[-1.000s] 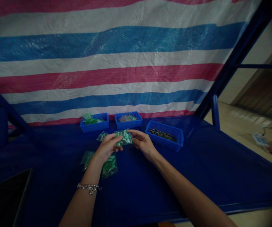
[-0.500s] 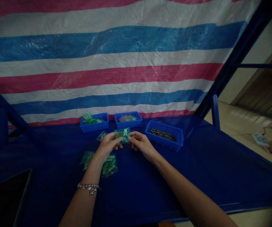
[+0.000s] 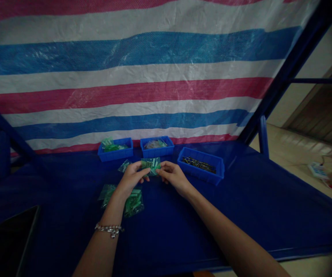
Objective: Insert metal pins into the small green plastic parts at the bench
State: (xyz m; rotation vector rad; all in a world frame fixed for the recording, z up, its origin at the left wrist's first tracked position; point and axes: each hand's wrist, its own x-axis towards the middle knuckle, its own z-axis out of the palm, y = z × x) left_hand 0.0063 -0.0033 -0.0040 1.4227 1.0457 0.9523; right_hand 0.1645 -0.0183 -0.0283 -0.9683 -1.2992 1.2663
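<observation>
Between my two hands is a small clear plastic bag [image 3: 151, 163] with green pieces in it, held up above the table. My left hand [image 3: 133, 175] pinches its left side, thumb across the front. On the right side, the fingers and thumb of my right hand [image 3: 171, 173] are closed on the same bag. Just behind my left hand a clear bag [image 3: 123, 166] lies on the table. Under and beside my left forearm rest more bags of green pieces [image 3: 134, 202], partly hidden by the wrist.
Along the back stand a blue bin [image 3: 115, 154] with green items, a blue bin [image 3: 156, 152] with clear bags, and a blue bin [image 3: 203, 177] of thin dark metal pieces. A dark flat device [image 3: 10, 238] lies at the left of the blue table [image 3: 255, 200]. Behind hangs a striped sheet [image 3: 125, 92].
The bag has shifted very slightly to the right and its front is turned a little differently. Both hands keep hold of it, and everything else stays in place.
</observation>
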